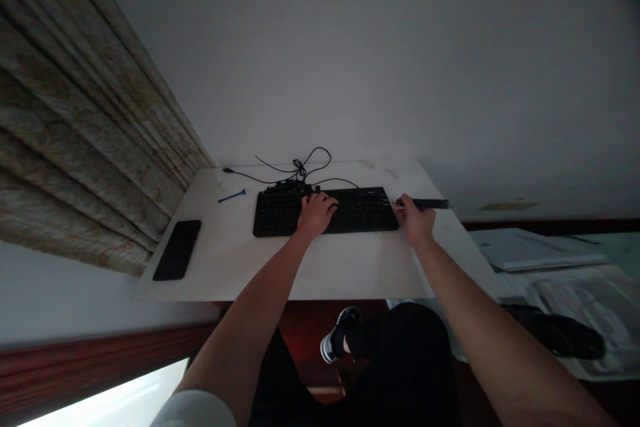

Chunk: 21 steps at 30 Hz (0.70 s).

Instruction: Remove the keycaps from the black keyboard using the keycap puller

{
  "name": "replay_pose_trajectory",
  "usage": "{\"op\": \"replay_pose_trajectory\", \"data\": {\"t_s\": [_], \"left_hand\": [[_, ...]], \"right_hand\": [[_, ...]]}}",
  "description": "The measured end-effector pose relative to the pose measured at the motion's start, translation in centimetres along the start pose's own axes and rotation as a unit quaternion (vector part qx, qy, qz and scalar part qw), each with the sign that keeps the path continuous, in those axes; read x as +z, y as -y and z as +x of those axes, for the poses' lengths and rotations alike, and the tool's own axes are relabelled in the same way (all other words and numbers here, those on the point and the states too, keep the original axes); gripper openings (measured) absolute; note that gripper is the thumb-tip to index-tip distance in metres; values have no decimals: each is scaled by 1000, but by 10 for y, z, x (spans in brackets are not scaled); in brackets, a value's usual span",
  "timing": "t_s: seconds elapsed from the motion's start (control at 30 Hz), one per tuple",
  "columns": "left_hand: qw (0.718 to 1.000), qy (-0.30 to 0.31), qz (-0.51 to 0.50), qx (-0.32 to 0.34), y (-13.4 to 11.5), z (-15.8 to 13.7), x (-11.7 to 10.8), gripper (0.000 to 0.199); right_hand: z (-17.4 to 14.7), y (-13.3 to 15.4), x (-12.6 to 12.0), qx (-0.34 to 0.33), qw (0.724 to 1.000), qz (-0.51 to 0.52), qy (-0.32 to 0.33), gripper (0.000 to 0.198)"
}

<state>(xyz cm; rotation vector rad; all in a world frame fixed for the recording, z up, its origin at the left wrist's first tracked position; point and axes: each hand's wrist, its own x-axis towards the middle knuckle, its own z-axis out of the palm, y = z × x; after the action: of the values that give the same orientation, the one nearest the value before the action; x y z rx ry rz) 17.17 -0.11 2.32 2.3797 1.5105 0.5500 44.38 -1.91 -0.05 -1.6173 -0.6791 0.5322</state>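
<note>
A black keyboard (370,213) lies on the white table (345,267), with a heap of small black pieces (285,187) along its upper left edge that look like loose keycaps. My left hand (316,212) rests on the middle of the keys, fingers apart and bent slightly downward. Just off the keyboard's right end, my right hand (416,217) is closed around a dark, flat, bar-shaped object (433,203) that points to the right. Its kind is hard to make out in the dim light.
A thin black cable (323,152) is coiled behind the keyboard. To the left are a small blue tool (232,196) and a black phone (177,250). A curtain (100,120) borders the table's left side; papers (540,250) lie on a lower surface at right.
</note>
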Motion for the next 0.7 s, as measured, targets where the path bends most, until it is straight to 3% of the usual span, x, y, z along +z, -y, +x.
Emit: {"op": "replay_pose_trajectory", "data": {"t_s": [0.33, 0.57, 0.7], "left_hand": [[982, -68, -145, -98, 11, 16, -10, 22], [982, -84, -9, -168, 46, 33, -48, 21], [982, -103, 21, -156, 48, 25, -48, 36]], "right_hand": [[-8, -7, -6, -42, 997, -70, 8, 40], [-9, -7, -7, -49, 996, -74, 11, 41], [-8, -9, -6, -42, 996, -80, 12, 46]]}}
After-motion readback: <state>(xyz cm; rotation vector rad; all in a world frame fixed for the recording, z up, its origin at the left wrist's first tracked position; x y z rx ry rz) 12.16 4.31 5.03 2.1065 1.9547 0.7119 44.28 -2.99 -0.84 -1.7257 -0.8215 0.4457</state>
